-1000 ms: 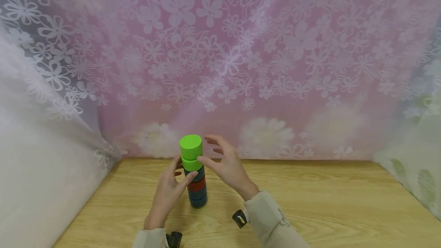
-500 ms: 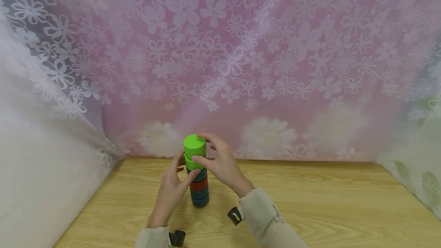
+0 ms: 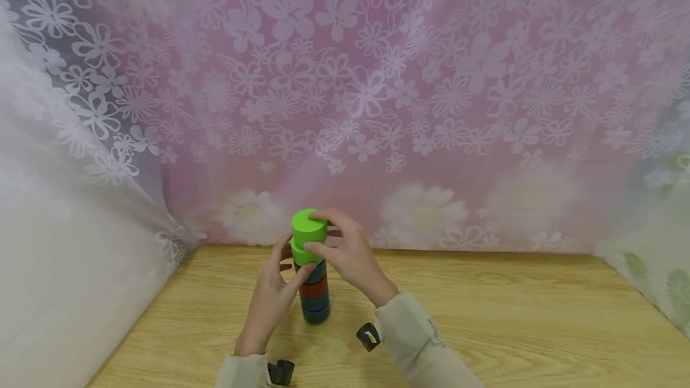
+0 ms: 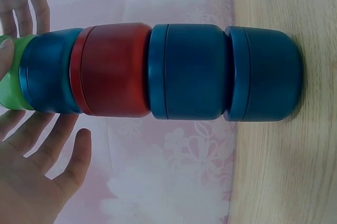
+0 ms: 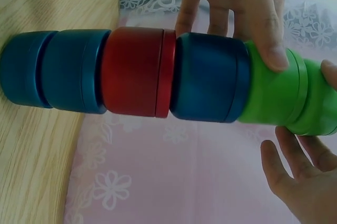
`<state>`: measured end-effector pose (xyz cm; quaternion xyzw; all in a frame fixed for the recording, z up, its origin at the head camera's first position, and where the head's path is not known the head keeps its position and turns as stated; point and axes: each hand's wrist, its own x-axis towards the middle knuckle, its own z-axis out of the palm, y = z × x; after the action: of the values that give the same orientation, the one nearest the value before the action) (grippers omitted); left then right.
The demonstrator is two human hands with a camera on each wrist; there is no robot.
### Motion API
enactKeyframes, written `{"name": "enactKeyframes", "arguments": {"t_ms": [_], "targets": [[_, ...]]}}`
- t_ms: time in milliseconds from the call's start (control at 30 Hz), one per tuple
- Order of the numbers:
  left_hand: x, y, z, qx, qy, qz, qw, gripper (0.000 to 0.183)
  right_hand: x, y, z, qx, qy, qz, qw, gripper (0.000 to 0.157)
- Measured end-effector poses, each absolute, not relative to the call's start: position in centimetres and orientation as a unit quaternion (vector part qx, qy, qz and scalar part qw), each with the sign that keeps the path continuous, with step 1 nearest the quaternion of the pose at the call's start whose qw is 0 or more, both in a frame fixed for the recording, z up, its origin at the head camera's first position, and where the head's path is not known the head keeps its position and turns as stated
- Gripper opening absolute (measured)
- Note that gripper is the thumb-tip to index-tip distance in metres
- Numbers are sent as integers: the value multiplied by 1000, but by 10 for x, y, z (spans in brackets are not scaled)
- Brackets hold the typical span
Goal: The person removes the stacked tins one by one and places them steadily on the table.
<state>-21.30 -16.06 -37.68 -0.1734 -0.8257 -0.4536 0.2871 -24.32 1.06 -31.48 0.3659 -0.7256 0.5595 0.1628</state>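
Observation:
A tall stack of small round lidded canisters stands on the wooden table. From the bottom come a blue canister [image 4: 271, 74], another blue one [image 4: 192, 71], a red canister [image 4: 116, 69] and a third blue canister [image 5: 208, 77]. Two bright green ones crown it. My left hand [image 3: 265, 298] holds the lower green canister [image 5: 266, 90], thumb on its near side and fingers behind. Higher up, my right hand [image 3: 358, 259] grips the upper green canister [image 3: 309, 233] between thumb and fingers. That top canister sits slightly off line with the one beneath.
The wood-grain table [image 3: 485, 316] extends to both sides of the stack. Close behind hangs a pink floral curtain [image 3: 345, 76], and a whitish cloth [image 3: 64, 244] closes the left side. Black wrist cameras [image 3: 369, 337] stick out near both beige sleeves [image 3: 409, 328].
My right hand has closed in from the right onto the upper green canister, where its fingers stood apart before. My left hand keeps its hold. The whole view has shifted slightly.

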Motion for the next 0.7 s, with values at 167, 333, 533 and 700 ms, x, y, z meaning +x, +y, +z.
{"name": "enactKeyframes", "arguments": {"t_ms": [167, 333, 533, 700], "targets": [[-214, -161, -377, -176, -821, -459, 290, 66, -242, 16, -314, 364, -713, 579, 156, 46], [-214, -161, -378, -177, -819, -465, 287, 65, -242, 23, -316, 367, -706, 586, 155, 46], [-214, -161, -379, -182, -816, -464, 293, 65, -242, 31, -319, 358, -709, 585, 161, 47], [-214, -161, -379, -185, -815, -465, 293, 64, -240, 40, -321, 347, -711, 590, 161, 49]]}}
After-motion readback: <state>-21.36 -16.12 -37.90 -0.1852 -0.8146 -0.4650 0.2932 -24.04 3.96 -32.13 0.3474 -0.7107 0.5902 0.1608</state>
